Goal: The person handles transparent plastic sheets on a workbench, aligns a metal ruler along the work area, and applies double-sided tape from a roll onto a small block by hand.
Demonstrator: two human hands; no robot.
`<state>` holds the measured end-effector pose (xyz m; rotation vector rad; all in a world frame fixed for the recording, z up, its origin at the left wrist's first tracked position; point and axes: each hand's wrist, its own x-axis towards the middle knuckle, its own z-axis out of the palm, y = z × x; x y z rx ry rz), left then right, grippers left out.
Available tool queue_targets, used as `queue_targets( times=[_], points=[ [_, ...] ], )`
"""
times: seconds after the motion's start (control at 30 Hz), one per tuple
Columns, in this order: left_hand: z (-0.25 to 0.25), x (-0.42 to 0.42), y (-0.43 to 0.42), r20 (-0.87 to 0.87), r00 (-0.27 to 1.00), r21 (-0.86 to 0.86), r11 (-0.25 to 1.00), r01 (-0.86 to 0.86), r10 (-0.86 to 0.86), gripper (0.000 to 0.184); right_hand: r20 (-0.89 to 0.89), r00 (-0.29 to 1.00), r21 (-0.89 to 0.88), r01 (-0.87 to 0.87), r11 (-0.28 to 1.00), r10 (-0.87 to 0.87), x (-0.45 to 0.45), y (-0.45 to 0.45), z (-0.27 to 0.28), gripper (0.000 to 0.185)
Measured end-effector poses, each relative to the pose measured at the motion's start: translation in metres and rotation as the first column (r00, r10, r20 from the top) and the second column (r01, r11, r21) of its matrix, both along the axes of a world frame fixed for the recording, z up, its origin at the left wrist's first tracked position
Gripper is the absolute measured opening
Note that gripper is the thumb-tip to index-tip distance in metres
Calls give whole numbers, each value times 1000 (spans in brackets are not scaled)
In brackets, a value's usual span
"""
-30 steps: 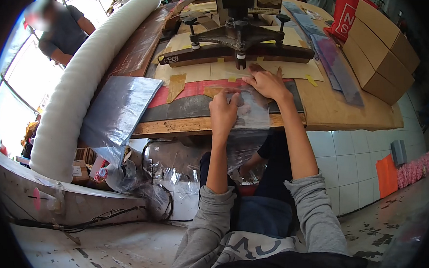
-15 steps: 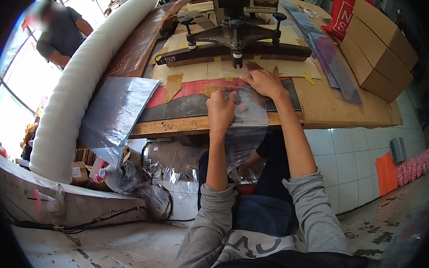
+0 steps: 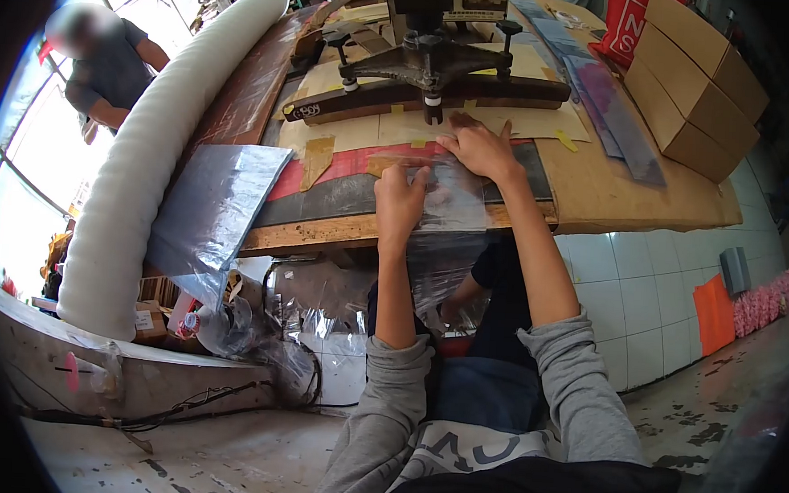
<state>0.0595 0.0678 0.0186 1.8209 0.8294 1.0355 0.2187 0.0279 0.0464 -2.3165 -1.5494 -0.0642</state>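
Two bare hands work over clear plastic film (image 3: 460, 216) at the bench's front edge (image 3: 324, 234).
The left hand (image 3: 400, 200) is curled at the film's left side; whether it pinches is unclear. The right hand (image 3: 480, 151), fingers spread, lies palm down beneath the press bar (image 3: 518, 93).

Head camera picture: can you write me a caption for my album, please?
Left hand and right hand at a clear plastic sheet, in front of a machine's long dark bar.
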Motion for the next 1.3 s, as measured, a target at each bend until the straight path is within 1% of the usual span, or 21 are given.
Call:
queue_targets(
  times=[0.1,0.2,0.3,0.4,0.5,0.6,0.7,0.8,0.9,1.0,1.1,1.2,1.3],
  points=[
    [4,-1,-4,37,999,-39,999,21,-19,17,-5,1000,-19,-1,1000,1,0,0,1,55],
    [9,-3,-6,-21,999,-4,999,38,-38,18,7,1000,-17,-19,1000,19,3,0,-1,56],
    [15,-6,-12,-92,996,105,994,-6,16,18,-10,1000,-23,-19,1000,19,3,0,-1,55],
    [28,-9,-20,-147,988,112,993,-35,51,19,-10,1000,-15,-16,1000,16,3,0,-1,56],
    [8,-3,-10,12,1000,70,998,-6,5,17,-15,1000,-28,-13,1000,13,3,0,0,56],
    [11,-3,-12,5,1000,13,1000,5,-5,17,-23,1000,-30,-16,999,15,3,0,0,56],
    [13,-4,-14,8,1000,41,999,-10,10,17,-11,1000,-31,-13,999,13,3,1,-1,56],
    [11,-5,-14,-20,997,202,977,-63,69,17,-25,1000,-50,-15,999,14,2,-1,2,55],
    [11,-3,-13,-18,999,69,997,-36,37,16,-29,1000,-26,-7,1000,7,1,-1,1,54],
    [12,-4,-12,-76,996,92,995,-43,50,18,-20,1000,-16,-8,1000,8,2,0,-1,53],
    [6,-2,-8,-80,996,120,992,-39,49,17,-24,1000,-14,-5,1000,4,2,-1,-2,52],
    [14,-4,-15,-16,999,131,991,-35,37,16,-43,999,18,7,1000,-6,0,-2,-2,50],
    [16,-4,-16,-30,999,137,990,-40,45,15,-18,1000,125,6,992,-3,2,-1,-11,49]
  ],
)
